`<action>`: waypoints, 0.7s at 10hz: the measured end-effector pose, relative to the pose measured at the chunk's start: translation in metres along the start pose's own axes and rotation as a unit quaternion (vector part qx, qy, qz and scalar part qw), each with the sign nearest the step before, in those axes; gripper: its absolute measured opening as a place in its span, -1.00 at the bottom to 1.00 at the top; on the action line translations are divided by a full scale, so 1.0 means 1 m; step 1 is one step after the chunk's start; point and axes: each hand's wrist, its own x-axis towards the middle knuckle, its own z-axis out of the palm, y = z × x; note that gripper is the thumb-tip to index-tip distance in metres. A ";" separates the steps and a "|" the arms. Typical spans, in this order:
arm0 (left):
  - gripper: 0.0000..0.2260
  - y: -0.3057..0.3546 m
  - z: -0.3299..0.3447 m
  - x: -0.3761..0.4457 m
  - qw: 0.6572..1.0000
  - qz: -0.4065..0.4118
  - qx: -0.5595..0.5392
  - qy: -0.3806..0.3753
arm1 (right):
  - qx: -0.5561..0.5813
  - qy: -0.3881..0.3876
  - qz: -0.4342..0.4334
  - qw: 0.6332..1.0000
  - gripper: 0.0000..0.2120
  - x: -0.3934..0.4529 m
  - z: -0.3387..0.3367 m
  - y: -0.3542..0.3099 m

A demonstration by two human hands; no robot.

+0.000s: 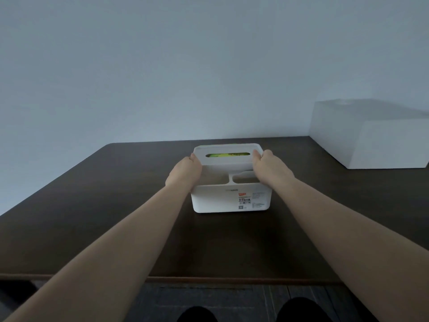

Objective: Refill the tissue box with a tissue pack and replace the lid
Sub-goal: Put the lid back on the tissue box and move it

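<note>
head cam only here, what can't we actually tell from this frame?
- Tissue box label text: head view, too small and blurred to read.
- Green tissue pack: only a strip shows through the lid slot; the lid hides the rest.
- Whether the lid is fully seated: left hand and right hand cover its ends.
- White block, right: cut off by the frame edge.

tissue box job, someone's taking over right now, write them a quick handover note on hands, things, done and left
Left hand: grips the left end of the white lid.
Right hand: grips the lid's right end.
Things: the tissue box stands on the dark table. The lid sits over its far half; something green and yellow, probably the tissue pack, shows through the lid's slot. The near compartments are open.
Done: the pack appears to be in.
Left: whether the lid is fully seated cannot be told; press it home if needed, then let go.
</note>
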 end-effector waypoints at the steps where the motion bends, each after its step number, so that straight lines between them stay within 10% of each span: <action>1: -0.37 -0.001 -0.009 -0.006 0.996 -0.042 -0.037 -0.065 | 0.017 -0.041 0.006 0.999 -0.40 -0.005 -0.012 0.000; 4: -0.76 -0.015 -0.028 -0.028 0.981 -0.061 0.016 -0.182 | 0.082 -0.192 0.108 0.972 -0.70 -0.033 -0.035 0.014; 7: -0.76 0.003 -0.005 -0.031 0.996 -0.017 -0.047 -0.078 | 0.127 -0.083 0.145 0.978 -0.87 -0.025 -0.033 0.018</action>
